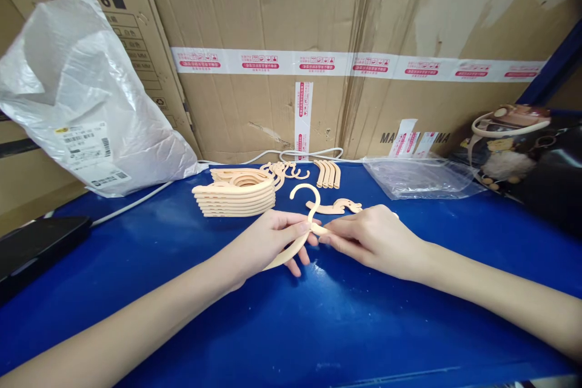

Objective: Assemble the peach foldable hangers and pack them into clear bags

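– What am I looking at down there?

– A glossy blue table (373, 327). I see a stack of peach hangers (235, 194) lying flat on it, loose hooks (284, 171) just behind, and a row of short curved pieces (328, 174) beside those.

– Anything else?

– A single hanger piece (334, 207) near the middle, a clear plastic bag (421, 177) to the right, a big white bag (77, 103) at the left, a white cable (136, 203), and a black flat object (36, 248) at the left edge.
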`<state>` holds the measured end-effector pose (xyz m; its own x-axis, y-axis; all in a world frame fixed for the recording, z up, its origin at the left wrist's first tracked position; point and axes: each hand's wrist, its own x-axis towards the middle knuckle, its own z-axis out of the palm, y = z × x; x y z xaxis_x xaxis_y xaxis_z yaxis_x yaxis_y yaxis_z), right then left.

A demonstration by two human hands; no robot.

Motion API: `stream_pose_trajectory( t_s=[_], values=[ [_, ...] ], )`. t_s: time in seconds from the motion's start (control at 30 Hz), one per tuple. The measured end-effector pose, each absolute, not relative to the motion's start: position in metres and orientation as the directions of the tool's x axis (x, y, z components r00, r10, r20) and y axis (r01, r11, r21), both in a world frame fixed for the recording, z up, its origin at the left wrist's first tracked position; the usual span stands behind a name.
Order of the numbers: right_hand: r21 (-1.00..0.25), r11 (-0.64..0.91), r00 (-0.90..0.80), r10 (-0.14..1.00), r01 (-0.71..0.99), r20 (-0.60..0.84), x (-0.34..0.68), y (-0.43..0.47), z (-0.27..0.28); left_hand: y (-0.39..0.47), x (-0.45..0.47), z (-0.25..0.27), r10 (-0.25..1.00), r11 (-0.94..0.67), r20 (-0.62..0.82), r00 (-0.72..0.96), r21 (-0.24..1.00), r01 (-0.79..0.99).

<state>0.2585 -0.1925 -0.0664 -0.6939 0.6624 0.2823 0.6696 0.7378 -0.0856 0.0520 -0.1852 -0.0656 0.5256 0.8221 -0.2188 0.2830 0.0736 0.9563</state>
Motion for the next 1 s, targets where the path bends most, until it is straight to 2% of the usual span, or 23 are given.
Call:
stream_pose_trajectory(
  t_s=[0.13, 0.23, 0.33, 0.47, 0.63, 0.83, 1.0],
  values=[
    [-0.025, 0.774, -0.732, 0.609, 0.633, 0.306, 0.262, -0.187, -0.069, -0.189, 0.052, -0.067, 0.839, -0.171, -0.109, 0.533, 0.877, 0.449],
    [0.013, 0.777, -0.734, 0.589, 0.63, 0.338, 0.265, -0.182, -0.068, -0.193, 0.05, -0.066, 0.825, -0.407, 0.01, 0.565, 0.706, 0.58],
    [0.027, 0.759, -0.71, 0.595, 0.65, 0.376, 0.267, -0.178, -0.066, -0.195, 0.048, -0.064, 0.824, -0.51, 0.07, 0.562, 0.523, 0.683],
    [0.029, 0.772, -0.688, 0.549, 0.636, 0.474, 0.268, -0.175, -0.065, -0.196, 0.05, -0.063, 0.82, -0.551, 0.102, 0.563, 0.41, 0.727],
    [0.082, 0.744, -0.61, 0.474, 0.664, 0.636, 0.269, -0.177, -0.063, -0.198, 0.052, -0.061, 0.839, -0.522, 0.082, 0.538, 0.405, 0.751],
    [0.014, 0.754, -0.633, 0.541, 0.657, 0.553, 0.266, -0.181, -0.065, -0.201, 0.053, -0.061, 0.839, -0.535, 0.124, 0.53, 0.367, 0.761],
    [-0.006, 0.729, -0.634, 0.6, 0.685, 0.488, 0.263, -0.183, -0.066, -0.204, 0.053, -0.065, 0.806, -0.589, 0.135, 0.577, 0.286, 0.756]
  ],
)
